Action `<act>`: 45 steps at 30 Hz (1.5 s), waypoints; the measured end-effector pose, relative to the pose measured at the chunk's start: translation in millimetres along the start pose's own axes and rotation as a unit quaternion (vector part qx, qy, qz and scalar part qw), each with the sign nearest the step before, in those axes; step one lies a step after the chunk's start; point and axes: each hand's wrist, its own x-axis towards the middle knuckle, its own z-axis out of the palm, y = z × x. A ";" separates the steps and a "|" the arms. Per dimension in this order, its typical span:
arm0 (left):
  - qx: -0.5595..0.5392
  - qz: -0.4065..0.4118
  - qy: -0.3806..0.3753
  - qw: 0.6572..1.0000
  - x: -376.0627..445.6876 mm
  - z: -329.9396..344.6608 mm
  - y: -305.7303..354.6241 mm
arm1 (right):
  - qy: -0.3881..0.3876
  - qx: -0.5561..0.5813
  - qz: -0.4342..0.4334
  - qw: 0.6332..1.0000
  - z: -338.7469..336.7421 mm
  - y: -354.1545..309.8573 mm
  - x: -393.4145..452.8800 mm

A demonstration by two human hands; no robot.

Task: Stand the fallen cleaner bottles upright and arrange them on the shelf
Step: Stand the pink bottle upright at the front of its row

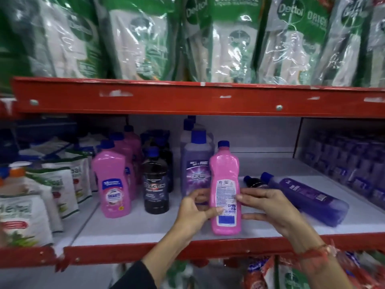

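A pink cleaner bottle (225,184) with a blue cap stands upright near the front of the white shelf board (145,228), its back label facing me. My left hand (195,209) grips its left side and my right hand (268,207) touches its right side. Behind my right hand a large purple bottle (308,197) lies on its side, cap pointing left. A small dark bottle (255,183) lies beside it, mostly hidden by my right hand. To the left stand a row of pink bottles (113,184), dark bottles (156,184) and purple bottles (195,163).
The red upper shelf beam (187,99) hangs low over the bottles, with green and white refill pouches (229,38) above it. White herbal pouches (31,205) fill the left bay. Purple packs (350,163) line the right side. The red front rail (125,253) edges the shelf.
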 end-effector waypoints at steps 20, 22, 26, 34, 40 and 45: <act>0.123 0.109 0.160 0.973 -62.7 -236.1 4.9 | -0.010 0.039 -0.093 0.995 267.0 42.8 19.7; 0.132 0.109 0.177 0.969 -63.7 -239.6 0.1 | -0.008 0.024 -0.111 0.994 271.5 48.4 24.2; 0.180 0.126 0.188 0.957 -69.1 -238.3 -5.1 | -0.014 -0.002 -0.137 0.991 267.9 55.4 22.0; 0.071 0.042 0.208 0.974 -69.9 -245.3 5.2 | 0.046 -0.157 -0.178 0.970 272.0 70.8 1.2; 0.104 0.054 0.181 0.976 -68.6 -249.7 -3.3 | -0.002 -0.248 -0.192 0.950 300.6 70.3 -4.8; 0.113 0.042 0.157 0.980 -65.7 -249.4 -2.5 | -0.076 -0.157 -0.158 0.972 287.2 70.3 19.0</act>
